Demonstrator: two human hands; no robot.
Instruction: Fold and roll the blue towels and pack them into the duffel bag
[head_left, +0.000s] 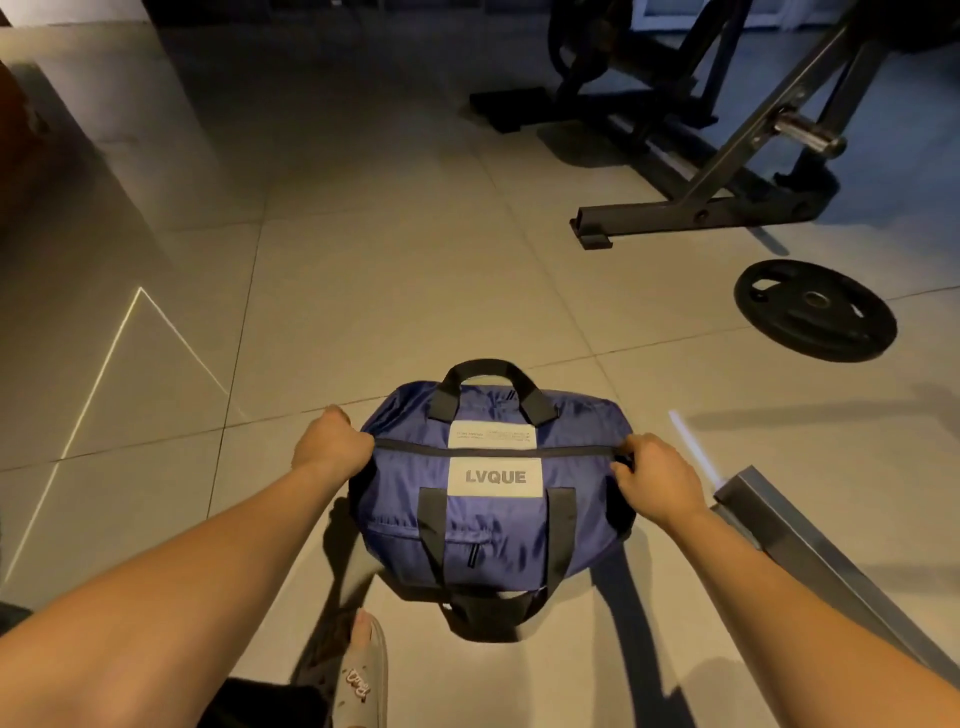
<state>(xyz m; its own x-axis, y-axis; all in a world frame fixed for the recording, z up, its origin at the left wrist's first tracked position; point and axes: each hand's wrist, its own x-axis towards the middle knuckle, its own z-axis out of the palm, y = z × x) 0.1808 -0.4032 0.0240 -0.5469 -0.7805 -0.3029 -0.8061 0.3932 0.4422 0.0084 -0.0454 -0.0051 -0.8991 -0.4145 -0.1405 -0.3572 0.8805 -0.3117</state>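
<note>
I have both hands on the bag (395, 504), which sits on the floor (363, 270) right in front of me, its label up and one strap loop lying on the far side. My left hand (330, 441) is curled tight round the fabric at the left end of the zip (493, 451), bracing it. My right hand (657, 478) pinches the zip at its right end; I take the dark bit under my fingers for the puller, though I cannot be sure.

The zip line runs closed all the way between my hands. No towels show anywhere, not on the floor and not sticking out of the bag. The bag looks plump rather than flat, so I judge the towels are folded, rolled and packed inside, and that closing up is the step in hand, with little or nothing left. I cannot rule out the opposite reading, that the bag is about to be opened, as nothing shows what is inside.

A weight plate (814, 310) lies well apart to the right.
</note>
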